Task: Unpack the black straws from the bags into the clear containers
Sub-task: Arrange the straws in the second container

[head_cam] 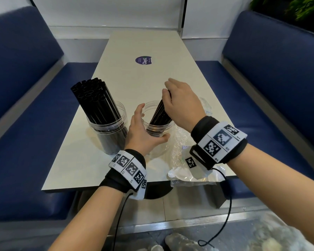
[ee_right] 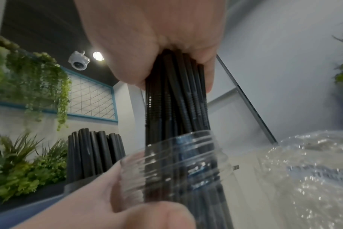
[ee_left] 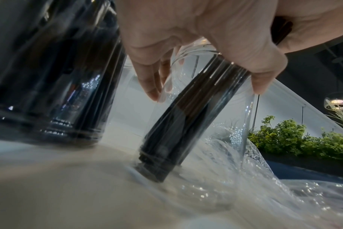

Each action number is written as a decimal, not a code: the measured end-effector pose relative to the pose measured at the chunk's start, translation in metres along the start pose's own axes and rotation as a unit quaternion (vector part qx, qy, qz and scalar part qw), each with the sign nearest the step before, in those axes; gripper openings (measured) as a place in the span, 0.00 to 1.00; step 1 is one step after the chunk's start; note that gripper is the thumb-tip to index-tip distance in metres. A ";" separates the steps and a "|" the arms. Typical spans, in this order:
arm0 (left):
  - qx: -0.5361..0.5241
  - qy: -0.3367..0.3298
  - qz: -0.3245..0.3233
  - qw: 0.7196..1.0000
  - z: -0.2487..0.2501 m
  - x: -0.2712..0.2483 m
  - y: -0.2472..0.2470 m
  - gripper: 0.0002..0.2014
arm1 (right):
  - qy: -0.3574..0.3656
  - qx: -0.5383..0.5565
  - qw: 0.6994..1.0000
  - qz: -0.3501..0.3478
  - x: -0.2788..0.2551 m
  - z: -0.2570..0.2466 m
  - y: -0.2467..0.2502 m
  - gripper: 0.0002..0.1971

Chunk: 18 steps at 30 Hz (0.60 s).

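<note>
A purple "ClayGo" sticker (head_cam: pixel 143 60) sat on the pale table (head_cam: pixel 170 51) between blue benches (head_cam: pixel 279 69). The right hand (head_cam: pixel 181 102) gripped a straw bundle (head_cam: pixel 160 113); the left hand (head_cam: pixel 143 133) curled round the clear jar (head_cam: pixel 159 129).

far end of table (head_cam: pixel 145 42) wide open, full jar (head_cam: pixel 107 131) crowding the left, crinkly bags (head_cam: pixel 185 154) hogging the near right corner, benches (head_cam: pixel 25 124) boxing both sides

seats: blue padded benches (head_cam: pixel 25 113) flank the pale desk (head_cam: pixel 143 46) — walls: white panels (head_cam: pixel 98 11) — greenery (ee_right: pixel 35 80) hanging, ceiling light (ee_right: pixel 97 55) on
</note>
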<state>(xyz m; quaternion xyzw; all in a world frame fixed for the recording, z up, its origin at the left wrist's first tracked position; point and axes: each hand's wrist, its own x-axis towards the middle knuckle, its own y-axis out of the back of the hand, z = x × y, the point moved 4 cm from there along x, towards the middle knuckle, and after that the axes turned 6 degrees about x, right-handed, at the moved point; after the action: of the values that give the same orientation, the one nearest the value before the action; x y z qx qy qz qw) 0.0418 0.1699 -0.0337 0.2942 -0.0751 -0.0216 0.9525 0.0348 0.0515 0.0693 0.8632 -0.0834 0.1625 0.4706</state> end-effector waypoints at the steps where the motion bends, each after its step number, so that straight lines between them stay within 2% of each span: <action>1: -0.002 0.000 0.001 1.000 0.000 0.000 0.000 0.54 | 0.001 -0.007 1.000 -0.002 0.001 0.001 -0.001 0.16; 8: -0.008 -0.002 0.000 1.000 0.001 -0.001 0.000 0.54 | 0.027 -0.043 0.999 -0.011 0.003 -0.001 0.002 0.26; 11: -0.005 -0.003 -0.001 1.000 0.002 -0.001 0.001 0.54 | 0.050 -0.108 0.993 -0.027 0.003 -0.002 0.000 0.23; 13: -0.002 -0.001 -0.001 1.000 0.002 -0.001 0.001 0.54 | 0.034 -0.099 0.994 -0.036 0.006 0.001 -0.001 0.22; 18: -0.004 0.000 -0.002 1.000 0.003 -0.002 0.001 0.54 | 0.015 -0.076 0.997 -0.008 0.010 0.005 -0.003 0.21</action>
<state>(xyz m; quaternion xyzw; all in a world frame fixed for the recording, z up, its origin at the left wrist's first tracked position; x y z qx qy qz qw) 0.0397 0.1690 -0.0306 0.2904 -0.0745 -0.0237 0.9537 0.0458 0.0487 0.0679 0.8230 -0.0816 0.1643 0.5375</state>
